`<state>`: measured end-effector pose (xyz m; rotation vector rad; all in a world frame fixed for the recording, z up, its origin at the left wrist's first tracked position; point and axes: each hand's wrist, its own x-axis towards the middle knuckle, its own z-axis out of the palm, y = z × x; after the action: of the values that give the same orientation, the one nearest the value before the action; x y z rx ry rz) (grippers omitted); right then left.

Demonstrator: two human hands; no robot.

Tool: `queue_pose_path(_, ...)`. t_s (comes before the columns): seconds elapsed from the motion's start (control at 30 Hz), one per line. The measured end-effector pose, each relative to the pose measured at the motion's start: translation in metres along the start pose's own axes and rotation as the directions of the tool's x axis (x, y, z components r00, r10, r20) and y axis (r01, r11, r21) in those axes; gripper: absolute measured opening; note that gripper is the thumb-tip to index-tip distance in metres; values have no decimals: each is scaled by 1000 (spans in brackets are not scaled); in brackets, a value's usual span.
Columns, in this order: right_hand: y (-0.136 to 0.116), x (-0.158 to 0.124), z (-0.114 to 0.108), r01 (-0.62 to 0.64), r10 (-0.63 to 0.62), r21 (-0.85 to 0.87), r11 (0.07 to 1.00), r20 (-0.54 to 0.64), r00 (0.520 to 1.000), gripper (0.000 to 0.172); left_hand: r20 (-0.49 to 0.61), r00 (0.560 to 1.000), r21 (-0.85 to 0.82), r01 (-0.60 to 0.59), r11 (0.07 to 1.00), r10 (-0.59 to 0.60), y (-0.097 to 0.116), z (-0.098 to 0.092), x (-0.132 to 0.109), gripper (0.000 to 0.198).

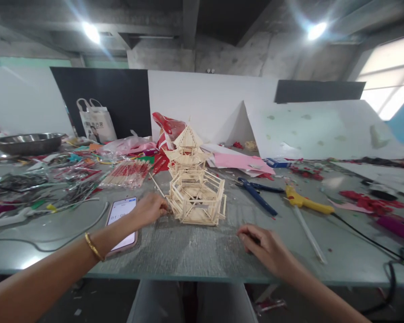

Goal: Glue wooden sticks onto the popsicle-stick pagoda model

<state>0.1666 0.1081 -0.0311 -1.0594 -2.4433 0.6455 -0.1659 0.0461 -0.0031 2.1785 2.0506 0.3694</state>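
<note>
though near table edge [188, 276], right hand [265, 246] clear of pagoda [191, 174]

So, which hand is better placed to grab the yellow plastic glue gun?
Probably your right hand: it looks free and nearer the glue gun, while your left hand is at the pale wooden pagoda.

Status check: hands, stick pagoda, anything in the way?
Left hand beside stick pagoda, contact unclear. Right hand apart from it, loosely curled. Stick pagoda upright on table. Phone partly hidden by left forearm; yellow glue gun off right.
</note>
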Motion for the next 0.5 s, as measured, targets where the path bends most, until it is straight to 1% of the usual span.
queue_pose_path(0.2, -4, -2, 2, 25, -26, -25, 999, -30, 999, 24, -31, 999, 68, 31, 997, -29, 7, -1, -4, 18)
queue_pose_path(0.3, -4, -4, 0, 33, -35, -40, 999, -36, 999, 23, -76, 997, 119, 28, 992, -19, 17, -8, -17, 17)
queue_pose_path(0.4, -5, 1, -16, 37, -46, -106, 994, -81, 996, 23, -168, 985, 167, -8, 986, 36, 35, -11, -44, 21)
queue_pose_path(0.43, -6, 6, -26, 31, -49, -153, 988, -113, 992, 24, -177, 984, 149, 4, 989, 23, 43, -10, -55, 20)
queue_pose_path(0.5, -9, 23, -49, 2, -55, -278, 961, -182, 982, 23, -183, 983, 95, 14, 995, 4, 58, 0, -77, 20)
